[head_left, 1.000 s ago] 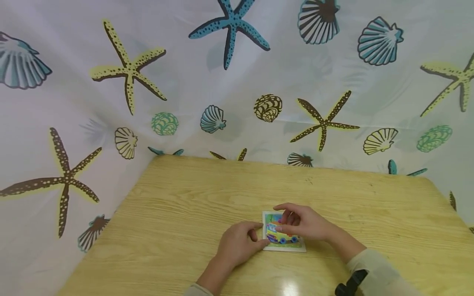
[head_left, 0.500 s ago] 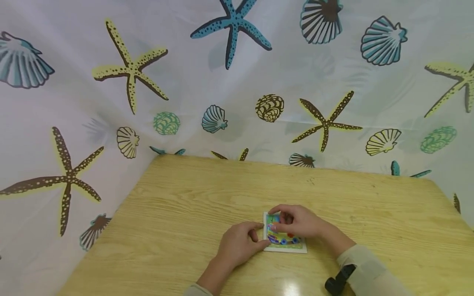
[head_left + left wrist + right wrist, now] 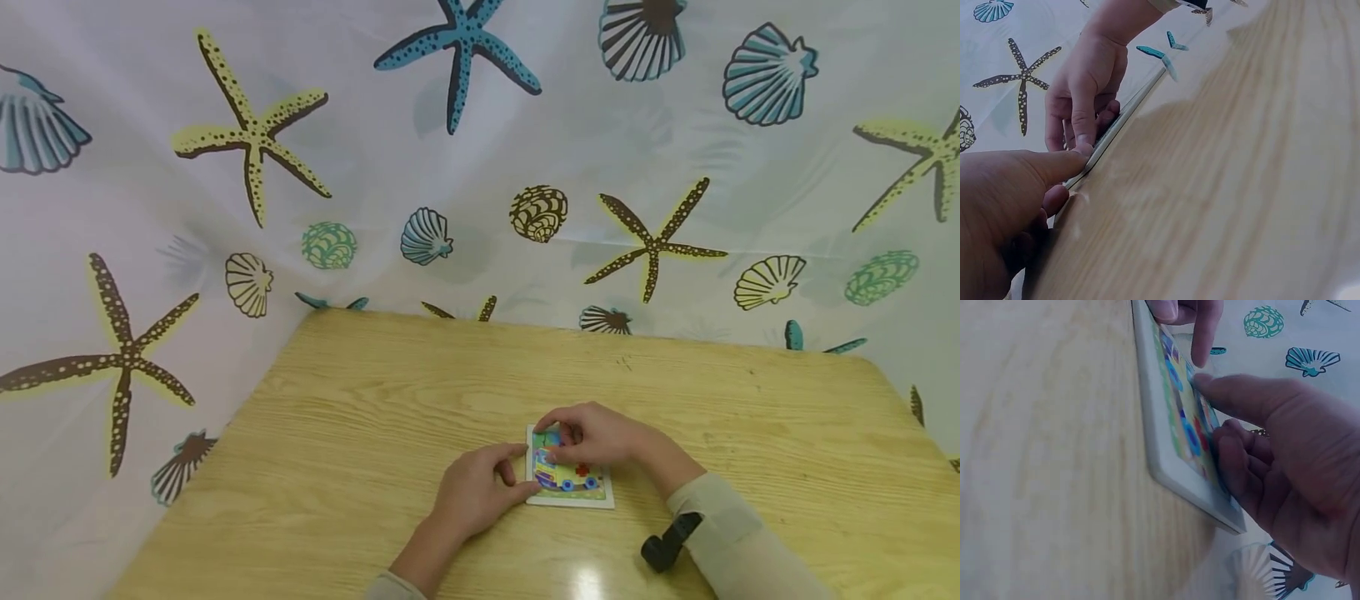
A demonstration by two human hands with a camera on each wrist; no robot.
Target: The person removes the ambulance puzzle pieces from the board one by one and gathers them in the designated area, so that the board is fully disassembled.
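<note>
A small square picture board (image 3: 566, 477) with a white border lies flat on the table, printed with a yellow vehicle on blue wheels and a red cross. My left hand (image 3: 474, 493) holds its left side; in the left wrist view the left thumb (image 3: 1063, 164) lies along the board's edge. Over the upper part of the picture is my right hand (image 3: 600, 435), its thumb and index finger bent apart at the upper left. From the right wrist view, the right thumb (image 3: 1229, 390) touches or nearly touches the picture. Whether it pinches a piece is hidden.
The wooden table (image 3: 360, 467) spreads around the board. A white cloth (image 3: 480, 167) printed with starfish and shells hangs behind and at both sides. A black device (image 3: 667, 542) is strapped to the right sleeve.
My right hand has shifted left across the picture, toward its upper left corner, uncovering the red cross. The left hand stays at the board's left side.
</note>
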